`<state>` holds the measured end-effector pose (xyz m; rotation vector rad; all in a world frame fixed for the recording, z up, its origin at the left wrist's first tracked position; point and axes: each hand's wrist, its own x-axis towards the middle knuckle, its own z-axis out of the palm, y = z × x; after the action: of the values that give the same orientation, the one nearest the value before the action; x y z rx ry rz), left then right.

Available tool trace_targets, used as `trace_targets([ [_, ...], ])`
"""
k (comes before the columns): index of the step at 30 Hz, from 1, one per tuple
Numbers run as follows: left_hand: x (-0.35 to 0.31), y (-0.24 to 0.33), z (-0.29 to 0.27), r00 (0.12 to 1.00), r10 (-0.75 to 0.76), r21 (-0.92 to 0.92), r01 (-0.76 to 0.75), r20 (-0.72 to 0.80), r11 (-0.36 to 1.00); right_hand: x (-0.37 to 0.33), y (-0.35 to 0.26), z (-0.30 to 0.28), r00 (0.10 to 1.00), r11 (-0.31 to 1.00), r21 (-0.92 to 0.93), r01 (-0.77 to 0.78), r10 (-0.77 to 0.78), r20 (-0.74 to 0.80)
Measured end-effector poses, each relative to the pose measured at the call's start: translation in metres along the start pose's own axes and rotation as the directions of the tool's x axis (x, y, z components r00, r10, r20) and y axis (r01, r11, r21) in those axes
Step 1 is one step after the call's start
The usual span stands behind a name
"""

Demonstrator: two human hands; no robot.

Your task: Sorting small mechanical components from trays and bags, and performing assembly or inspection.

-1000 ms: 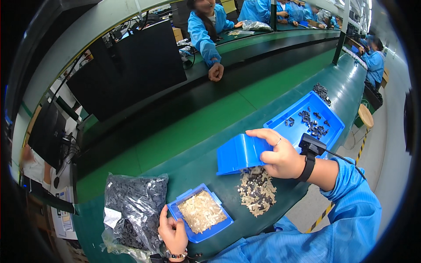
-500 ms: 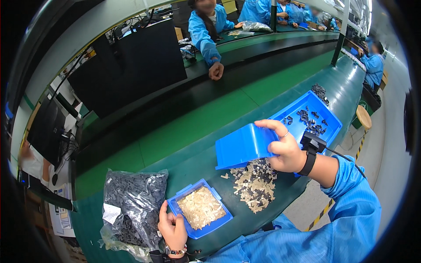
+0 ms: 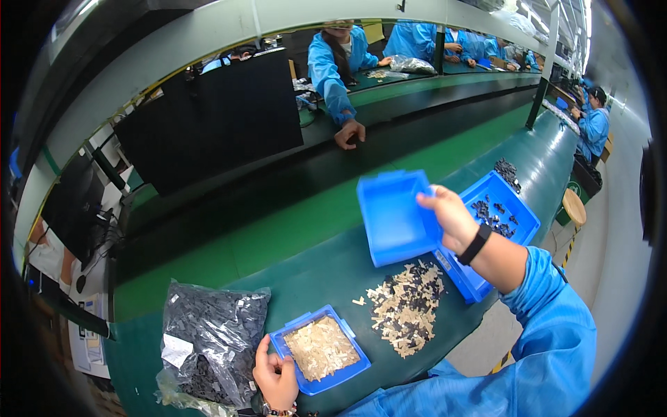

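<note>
My right hand (image 3: pixel 450 221) grips the edge of a small blue bin (image 3: pixel 397 219), raised over the table and tilted so that its inside shows nothing in it. Just below lies a loose pile of mixed beige and black small pieces (image 3: pixel 406 306). My left hand (image 3: pixel 276 381) holds the left wall of a second blue bin (image 3: pixel 340 379), which rests on the table with beige pieces (image 3: pixel 321 347) in it. To the left of that hand, a clear plastic bag (image 3: pixel 215 340) is full of dark pieces.
A larger blue tray (image 3: pixel 455 274) with black pieces stands at the right, partly behind my forearm. Beyond it sits a dark heap of pieces (image 3: pixel 506 174). A dark conveyor belt (image 3: pixel 278 182) runs behind the green table; across it a co-worker's hand (image 3: pixel 349 134) reaches out.
My right hand has turned the raised bin from its underside to its open inside and lifted it off the pile. My left hand stays on its bin.
</note>
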<state>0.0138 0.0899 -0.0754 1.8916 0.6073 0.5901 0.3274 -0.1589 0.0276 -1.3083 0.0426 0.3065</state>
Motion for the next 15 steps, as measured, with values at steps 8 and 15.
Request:
trace_targets([
  [8, 0.001, -0.001, 0.003, 1.000, 0.004, -0.045, -0.003, 0.031, 0.999, 0.053, 0.025, 0.010, 0.918, 0.858, -0.489, 0.158, 0.054, 0.392],
  [15, 0.003, -0.001, 0.004, 0.998, 0.037, -0.057, -0.033, 0.058, 0.998, -0.012, 0.046, 0.017, 0.628, 0.715, -0.672, 0.193, 0.436, 0.645],
])
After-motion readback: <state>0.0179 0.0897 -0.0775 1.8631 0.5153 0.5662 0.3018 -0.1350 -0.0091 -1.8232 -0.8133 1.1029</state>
